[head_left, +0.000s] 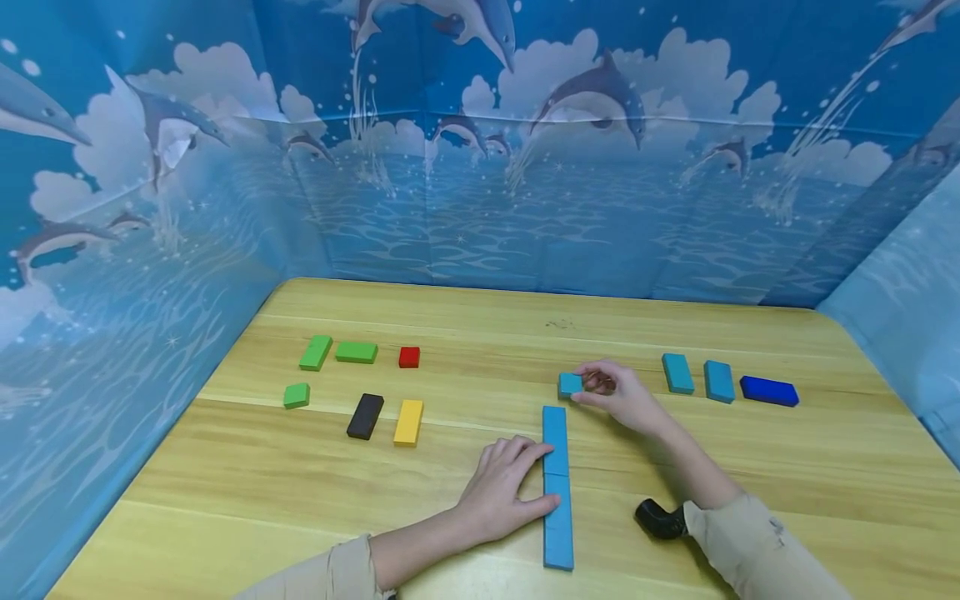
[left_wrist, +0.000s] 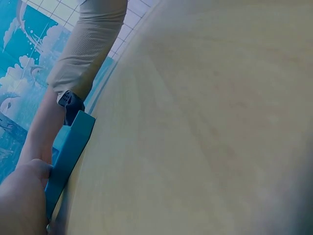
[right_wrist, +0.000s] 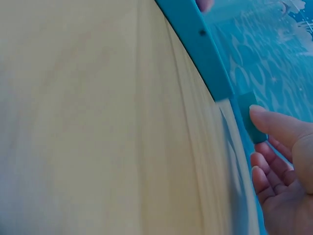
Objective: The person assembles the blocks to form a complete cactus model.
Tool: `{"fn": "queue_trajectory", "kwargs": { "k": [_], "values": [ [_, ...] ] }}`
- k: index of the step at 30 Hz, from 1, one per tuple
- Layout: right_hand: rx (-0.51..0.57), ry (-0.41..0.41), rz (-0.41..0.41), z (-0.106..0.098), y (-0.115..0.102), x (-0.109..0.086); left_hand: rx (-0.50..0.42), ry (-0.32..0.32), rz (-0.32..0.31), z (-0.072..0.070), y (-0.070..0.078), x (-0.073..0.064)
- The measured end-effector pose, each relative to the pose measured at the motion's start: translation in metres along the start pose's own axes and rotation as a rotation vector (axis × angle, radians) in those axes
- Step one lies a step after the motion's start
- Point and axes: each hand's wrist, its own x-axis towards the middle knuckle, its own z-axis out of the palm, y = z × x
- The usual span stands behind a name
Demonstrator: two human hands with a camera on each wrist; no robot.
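In the head view a row of light-blue blocks [head_left: 557, 542] lies end to end on the table, with a visible seam. My left hand [head_left: 501, 487] reaches it from the left; its index fingertip and thumb tip touch the row's top and left side. Just beyond the row's far end, my right hand [head_left: 618, 395] pinches a small light-blue block [head_left: 569, 384] between thumb and fingers. The right wrist view shows the thumb against that small block [right_wrist: 250, 120], apart from the row [right_wrist: 198, 44]. In the left wrist view the left thumb lies beside the row [left_wrist: 73, 152].
Two light-blue blocks [head_left: 678, 373] and a dark-blue block [head_left: 769, 391] lie to the right. On the left are green blocks [head_left: 356, 352], a red block [head_left: 409, 357], a black block [head_left: 365, 417] and a yellow block [head_left: 408, 423]. A dolphin-print curtain [head_left: 480, 217] borders the wooden table [head_left: 225, 475].
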Motion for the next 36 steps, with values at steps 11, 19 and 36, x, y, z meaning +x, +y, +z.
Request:
{"fn": "queue_trajectory", "kwargs": {
  "k": [11,19,36],
  "values": [
    [0.002,-0.041,0.000,0.018,0.013,0.010,0.005,0.006,0.013,0.000,0.000,0.000],
    [-0.018,-0.047,0.012,0.020,0.013,0.011,0.005,0.008,0.017,0.001,-0.001,0.000],
    [0.011,-0.056,0.056,0.020,0.013,0.010,0.001,0.013,0.024,0.001,-0.002,-0.001]
  ]
}}
